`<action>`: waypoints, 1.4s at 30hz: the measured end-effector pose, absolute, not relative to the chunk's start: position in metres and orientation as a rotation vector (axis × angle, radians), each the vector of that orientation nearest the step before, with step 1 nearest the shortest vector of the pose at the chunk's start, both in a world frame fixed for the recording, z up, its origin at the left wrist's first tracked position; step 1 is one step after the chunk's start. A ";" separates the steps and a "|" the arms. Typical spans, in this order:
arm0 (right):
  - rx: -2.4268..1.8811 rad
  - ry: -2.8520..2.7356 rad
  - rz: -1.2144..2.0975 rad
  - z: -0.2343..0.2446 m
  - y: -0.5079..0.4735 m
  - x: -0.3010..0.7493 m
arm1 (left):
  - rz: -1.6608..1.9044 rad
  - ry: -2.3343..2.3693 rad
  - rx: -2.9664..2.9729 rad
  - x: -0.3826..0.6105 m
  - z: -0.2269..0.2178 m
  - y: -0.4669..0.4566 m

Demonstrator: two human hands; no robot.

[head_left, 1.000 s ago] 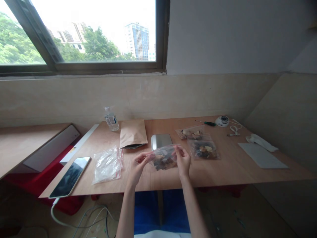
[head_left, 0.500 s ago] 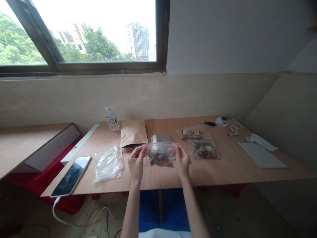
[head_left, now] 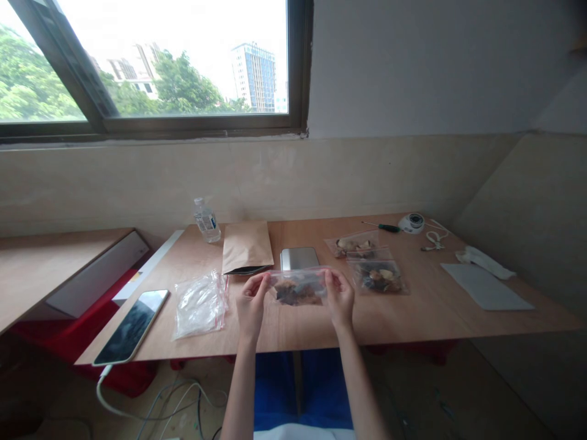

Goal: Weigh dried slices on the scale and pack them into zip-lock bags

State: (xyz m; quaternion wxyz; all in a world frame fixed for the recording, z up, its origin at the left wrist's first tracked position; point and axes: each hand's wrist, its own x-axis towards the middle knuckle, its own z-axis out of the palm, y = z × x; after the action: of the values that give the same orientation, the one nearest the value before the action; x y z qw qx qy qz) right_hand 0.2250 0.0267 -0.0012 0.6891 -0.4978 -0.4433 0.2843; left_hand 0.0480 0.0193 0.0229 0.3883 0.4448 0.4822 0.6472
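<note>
A clear zip bag (head_left: 298,289) with dark and brown dried pieces in it is stretched between my hands above the table. My left hand (head_left: 252,299) pinches its upper left corner. On the other side, my right hand (head_left: 339,297) pinches the upper right corner. Just behind the bag lies a small silver scale (head_left: 299,257), its near edge covered by the bag. A brown paper pouch (head_left: 248,245) with its dark mouth facing me rests beyond my left hand. Two filled zip bags, a nearer one (head_left: 378,278) and a farther one (head_left: 355,245), lie right of my right hand.
Flat clear bags (head_left: 200,305) and a phone (head_left: 132,327) on a cable lie at the left. A water bottle (head_left: 208,221) stands at the back. Toward the right are a screwdriver (head_left: 388,228), a white camera (head_left: 411,223) and a white sheet (head_left: 486,287).
The zip bag's top edge has tilted and sunk slightly between my hands, and its contents look more spread out. Both hands keep their pinch and have shifted only a little.
</note>
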 end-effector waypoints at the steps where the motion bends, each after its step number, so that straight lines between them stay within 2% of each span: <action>1: -1.116 -0.987 0.629 -0.001 0.026 0.225 | 1.649 1.233 1.139 0.048 0.022 0.019; 9: -1.068 -0.892 0.720 -0.006 0.031 0.220 | 1.738 1.268 1.133 0.061 0.018 0.017; 17: -1.019 -0.816 0.802 -0.012 0.036 0.218 | 1.613 1.187 1.218 0.074 0.013 0.014; 29: -1.011 -1.000 0.917 -0.005 0.030 0.230 | 1.722 1.334 1.181 0.064 0.005 0.018; 42: -1.069 -1.013 0.826 0.002 0.024 0.232 | 1.657 1.417 1.342 0.054 0.003 0.021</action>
State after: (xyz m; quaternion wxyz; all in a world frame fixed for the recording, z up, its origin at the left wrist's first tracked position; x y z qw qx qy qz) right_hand 0.2317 0.0241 0.0017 0.6642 -0.4730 -0.4486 0.3658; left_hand 0.0545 0.0206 0.0027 0.2866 0.5024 0.5303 0.6199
